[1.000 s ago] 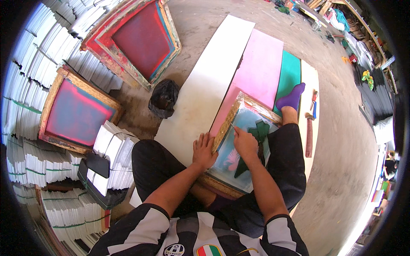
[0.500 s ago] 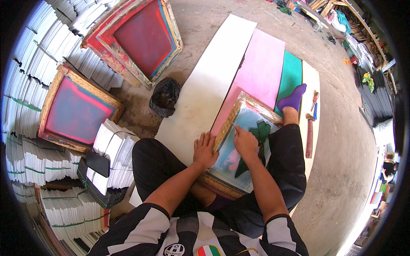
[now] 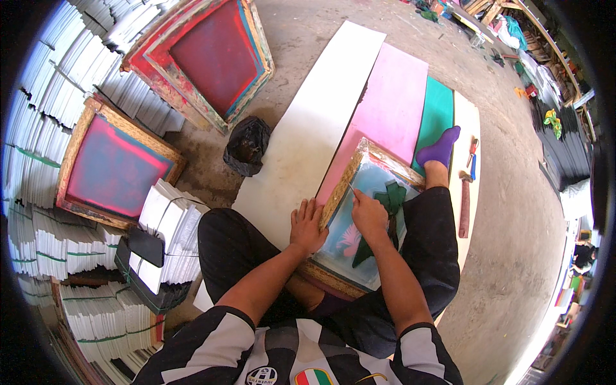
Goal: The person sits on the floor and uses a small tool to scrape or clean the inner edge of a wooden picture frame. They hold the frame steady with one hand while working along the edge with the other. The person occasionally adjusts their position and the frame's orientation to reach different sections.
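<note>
Left hand: the left hand lies flat, fingers spread, on the white board, its fingertips against the outer wooden edge of the printing frame; it pinches nothing
Right hand: the right hand rests inside the frame on the bluish screen mesh, forefinger stretched toward the near-left corner, the other fingers curled loosely; whether this grip closes on anything I cannot tell
Printing frame: wooden, lying tilted across the pink sheet and the person's lap, with a dark green rag and a pink smear on its mesh
Boards on the floor: white, pink, then a teal sheet, side by side on the concrete, with another white strip at the far right
Foot: a purple sock sits on the teal sheet just past the frame
Tools: a long squeegee lies on the far white strip, well right of the frame
Left side: two red-stained frames lean on stacked white paper; a black plastic bag lies beside the white board
</note>
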Demonstrator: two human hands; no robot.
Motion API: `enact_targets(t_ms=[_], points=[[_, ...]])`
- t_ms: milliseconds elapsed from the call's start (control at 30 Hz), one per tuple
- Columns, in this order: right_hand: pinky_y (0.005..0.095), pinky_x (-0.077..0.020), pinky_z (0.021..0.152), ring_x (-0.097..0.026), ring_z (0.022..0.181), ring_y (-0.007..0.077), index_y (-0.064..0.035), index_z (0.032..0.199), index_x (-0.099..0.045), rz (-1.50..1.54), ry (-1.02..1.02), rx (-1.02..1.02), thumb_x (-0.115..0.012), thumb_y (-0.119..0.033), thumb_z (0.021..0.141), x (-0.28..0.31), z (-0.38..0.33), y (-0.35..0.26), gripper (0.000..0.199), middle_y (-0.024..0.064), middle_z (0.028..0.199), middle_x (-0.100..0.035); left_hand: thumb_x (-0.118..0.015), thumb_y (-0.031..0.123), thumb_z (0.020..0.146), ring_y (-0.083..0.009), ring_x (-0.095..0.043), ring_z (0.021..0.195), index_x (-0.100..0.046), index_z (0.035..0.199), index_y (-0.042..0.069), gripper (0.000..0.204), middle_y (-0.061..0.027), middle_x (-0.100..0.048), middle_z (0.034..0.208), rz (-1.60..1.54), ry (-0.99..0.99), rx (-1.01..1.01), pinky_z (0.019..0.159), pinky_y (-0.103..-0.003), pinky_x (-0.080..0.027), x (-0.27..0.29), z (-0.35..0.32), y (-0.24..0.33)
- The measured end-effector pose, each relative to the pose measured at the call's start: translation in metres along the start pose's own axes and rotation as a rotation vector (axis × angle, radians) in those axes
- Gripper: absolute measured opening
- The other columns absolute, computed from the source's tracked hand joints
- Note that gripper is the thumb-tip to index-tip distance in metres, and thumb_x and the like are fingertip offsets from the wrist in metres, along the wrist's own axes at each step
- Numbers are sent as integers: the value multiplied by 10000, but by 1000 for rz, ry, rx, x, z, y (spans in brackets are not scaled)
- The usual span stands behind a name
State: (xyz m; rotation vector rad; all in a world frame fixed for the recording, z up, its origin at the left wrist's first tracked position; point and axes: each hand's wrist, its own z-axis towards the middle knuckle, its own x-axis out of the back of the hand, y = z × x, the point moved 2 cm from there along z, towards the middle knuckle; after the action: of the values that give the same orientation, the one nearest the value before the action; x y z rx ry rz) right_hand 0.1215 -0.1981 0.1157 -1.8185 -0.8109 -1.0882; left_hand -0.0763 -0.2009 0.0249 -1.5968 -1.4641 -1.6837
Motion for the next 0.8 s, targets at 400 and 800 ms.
enact_targets(t_ms=[400,800], points=[[553,-572,834,-721,912,442,-203,1288,-712,26,43,-2,-553,-306,1006,1,-3,-4,339,220,975,-747,-628,423,905,-375,-130,1584,-349,1599,111,810,-167,-216,1702,-4,11,-6,1236,-606,-141,-2,1,-2],[566,-576,812,-725,913,453,-136,1332,-647,-7,-48,-3,-476,-270,1019,-14,5,-2,381,249,975,-737,-639,396,904,-407,-146,1576,-317,1609,78,838,-189,-217,1698,22,-13,-5,1229,-624,-148,-1,1,2]])
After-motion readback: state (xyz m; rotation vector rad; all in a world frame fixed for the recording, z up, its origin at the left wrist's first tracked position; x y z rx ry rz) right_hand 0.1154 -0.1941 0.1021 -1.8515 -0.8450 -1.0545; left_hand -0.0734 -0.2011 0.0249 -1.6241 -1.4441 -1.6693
